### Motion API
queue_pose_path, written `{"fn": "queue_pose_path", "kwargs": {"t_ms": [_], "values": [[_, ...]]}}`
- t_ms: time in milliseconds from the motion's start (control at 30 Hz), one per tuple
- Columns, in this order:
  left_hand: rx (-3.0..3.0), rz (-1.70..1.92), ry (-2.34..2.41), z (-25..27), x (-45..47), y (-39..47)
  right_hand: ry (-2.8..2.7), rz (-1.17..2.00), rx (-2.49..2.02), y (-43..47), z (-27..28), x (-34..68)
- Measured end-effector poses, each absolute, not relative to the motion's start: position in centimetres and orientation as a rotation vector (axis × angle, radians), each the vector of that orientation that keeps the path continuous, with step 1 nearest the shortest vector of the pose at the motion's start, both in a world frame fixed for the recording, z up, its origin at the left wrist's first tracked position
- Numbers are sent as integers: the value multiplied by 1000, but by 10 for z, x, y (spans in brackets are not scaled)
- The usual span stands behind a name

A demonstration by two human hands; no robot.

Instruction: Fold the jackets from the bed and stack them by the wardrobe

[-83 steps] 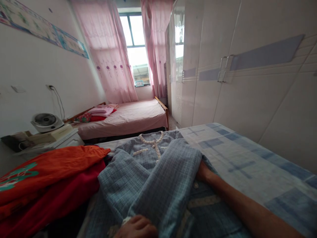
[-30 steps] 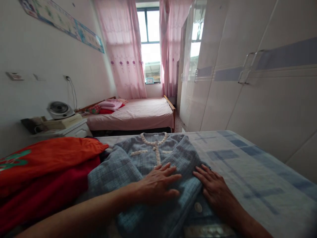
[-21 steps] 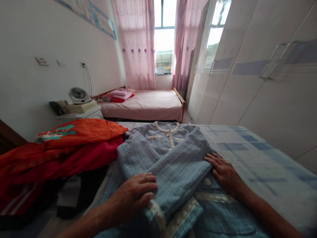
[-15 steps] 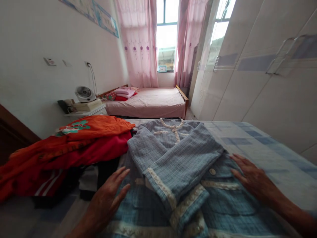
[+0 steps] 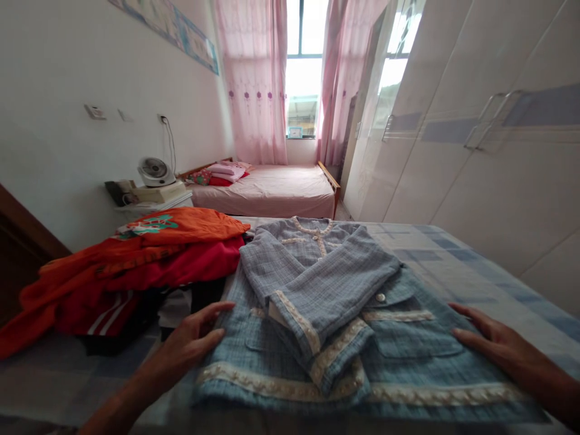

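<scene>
A blue tweed jacket [image 5: 312, 302] lies spread on the bed in front of me, its sleeves folded across the front. Cream beaded trim runs along its collar, cuffs, pockets and hem. My left hand [image 5: 194, 338] is at the jacket's left edge, index finger and thumb stretched apart. On the opposite side, my right hand [image 5: 498, 341] has its fingers extended and thumb apart by the right edge. Neither hand grips the cloth; whether the fingertips press on it I cannot tell.
A heap of clothes, with an orange garment [image 5: 194, 223] on top, lies left of the jacket. Beneath everything is a blue-and-white checked sheet [image 5: 435, 260]. Farther back are a pink-covered bed [image 5: 281, 187], a small fan [image 5: 155, 171] and a white wardrobe [image 5: 498, 187] along the right.
Both hands have moved apart and toward me along the jacket's sides. The jacket's lower part lies flatter, with more of the trimmed hem in view.
</scene>
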State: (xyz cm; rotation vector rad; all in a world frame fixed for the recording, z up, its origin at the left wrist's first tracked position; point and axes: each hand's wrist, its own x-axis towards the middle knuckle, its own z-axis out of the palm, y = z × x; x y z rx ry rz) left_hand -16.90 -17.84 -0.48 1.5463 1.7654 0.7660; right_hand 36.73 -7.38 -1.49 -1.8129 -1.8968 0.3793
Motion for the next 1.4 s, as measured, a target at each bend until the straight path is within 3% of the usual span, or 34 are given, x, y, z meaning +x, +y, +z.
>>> {"fn": "queue_pose_path", "kwargs": {"t_ms": [67,167,400,667,833,1067,1400], "values": [[1659,642,1872,1,-173,-173,-1946,504,-1867,-70,-8,373],[1834,662,2046,18,-171,-149,-2000,393,-1888,-59,10,355],[2044,546,2266,47,-162,-28,-2299,421,-1301,-23,37,209],[2039,323,2361,1,-161,50,-2383,296,-1218,-21,-22,148],[2119,252,2322,-10,-163,63,-2451,542,-1058,-1,3,176],[2160,257,2305,2,-166,125,-2084,226,-1608,139,12,233],[1960,338,2231,-13,-173,175,-1700,547,-1851,231,-21,239]]}}
